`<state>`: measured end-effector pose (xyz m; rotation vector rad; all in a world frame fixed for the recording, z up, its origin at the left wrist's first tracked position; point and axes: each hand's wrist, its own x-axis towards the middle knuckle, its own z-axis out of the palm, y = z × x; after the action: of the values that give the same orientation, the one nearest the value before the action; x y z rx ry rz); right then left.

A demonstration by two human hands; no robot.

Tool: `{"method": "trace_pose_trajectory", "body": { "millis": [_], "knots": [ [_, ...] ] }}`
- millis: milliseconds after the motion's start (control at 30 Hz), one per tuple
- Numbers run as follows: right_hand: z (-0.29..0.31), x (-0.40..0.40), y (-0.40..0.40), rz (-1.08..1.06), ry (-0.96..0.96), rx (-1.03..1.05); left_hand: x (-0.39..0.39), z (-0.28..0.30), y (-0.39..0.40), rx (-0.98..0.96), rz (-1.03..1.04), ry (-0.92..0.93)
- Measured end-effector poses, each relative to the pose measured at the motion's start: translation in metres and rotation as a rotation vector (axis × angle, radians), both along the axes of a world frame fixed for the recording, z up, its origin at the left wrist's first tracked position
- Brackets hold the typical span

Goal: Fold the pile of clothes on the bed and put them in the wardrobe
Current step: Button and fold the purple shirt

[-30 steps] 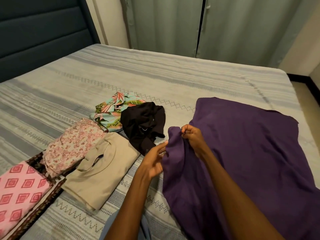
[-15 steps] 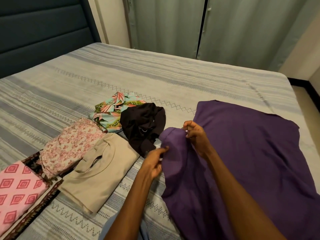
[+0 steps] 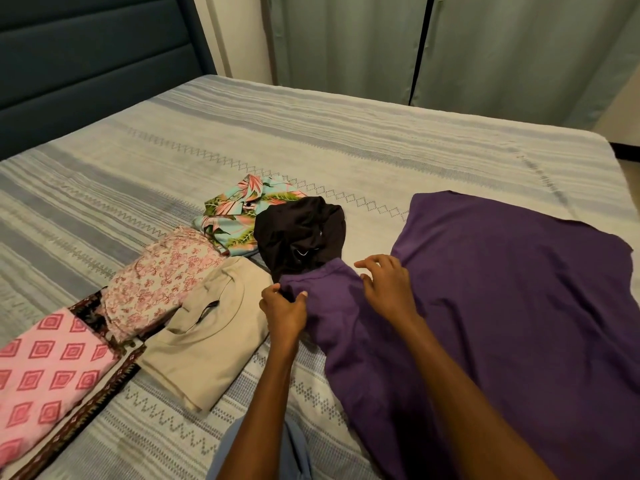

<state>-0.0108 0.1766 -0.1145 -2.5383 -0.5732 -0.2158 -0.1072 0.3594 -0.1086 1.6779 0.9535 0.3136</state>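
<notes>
The left hand [image 3: 284, 311] pinches the sleeve end of a purple T-shirt [image 3: 502, 306] between thumb and curled fingers, just left of the frame's centre, drawing the sleeve out toward the left. The right hand [image 3: 388, 289] rests on the same shirt near the shoulder, fingers spread and lightly bent, holding nothing. Half a second ago both hands held the sleeve bunched and raised together; now the sleeve lies lower and stretched flat, its tip touching the crumpled black garment [image 3: 301, 237], and the right hand has let go of it. Both forearms reach in from the bottom edge, the right one crossing over the purple cloth. The shirt lies spread over the right half of the striped bedspread [image 3: 346, 140], its far hem short of the bed's right edge. Left of the hands sit a folded beige top [image 3: 211, 334], a pink floral piece [image 3: 162, 282], a pink diamond-print cloth [image 3: 45, 375] and, behind the black garment, a tropical-print shirt [image 3: 242, 213]. Bare bedspread stretches across the upper half, up to the dark headboard [image 3: 86, 64] at upper left and green curtains [image 3: 450, 46] at upper right.
</notes>
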Motion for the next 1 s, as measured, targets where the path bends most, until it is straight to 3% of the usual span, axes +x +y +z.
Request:
{"method": "trace_pose_trajectory", "body": {
  "millis": [200,333,467,667,733,833,900,1000],
  "knots": [
    [-0.007,-0.100,-0.022,-0.012,-0.075,0.071,-0.024,0.006,-0.016,0.007,-0.116,0.123],
    [-0.029,-0.176,-0.029,-0.044,-0.025,-0.143,-0.028,0.003,-0.014,-0.002,-0.207,0.195],
    [-0.040,-0.210,-0.030,-0.064,-0.024,-0.321,-0.024,0.000,-0.010,0.041,-0.156,0.205],
    [-0.014,-0.215,-0.030,-0.016,-0.209,-0.083,-0.041,0.028,-0.015,-0.081,0.051,0.024],
    [-0.012,-0.218,-0.033,0.125,-0.133,-0.061,-0.046,0.026,-0.013,-0.130,0.122,0.053],
    [-0.009,-0.220,-0.033,0.304,0.147,-0.277,-0.050,0.020,-0.014,-0.222,0.109,0.129],
    [-0.008,-0.219,-0.034,0.308,0.237,-0.230,-0.050,0.017,-0.014,-0.140,0.044,0.156],
    [-0.005,-0.217,-0.040,0.199,0.196,-0.125,-0.050,0.017,-0.011,-0.007,0.001,0.175]
  ]
}}
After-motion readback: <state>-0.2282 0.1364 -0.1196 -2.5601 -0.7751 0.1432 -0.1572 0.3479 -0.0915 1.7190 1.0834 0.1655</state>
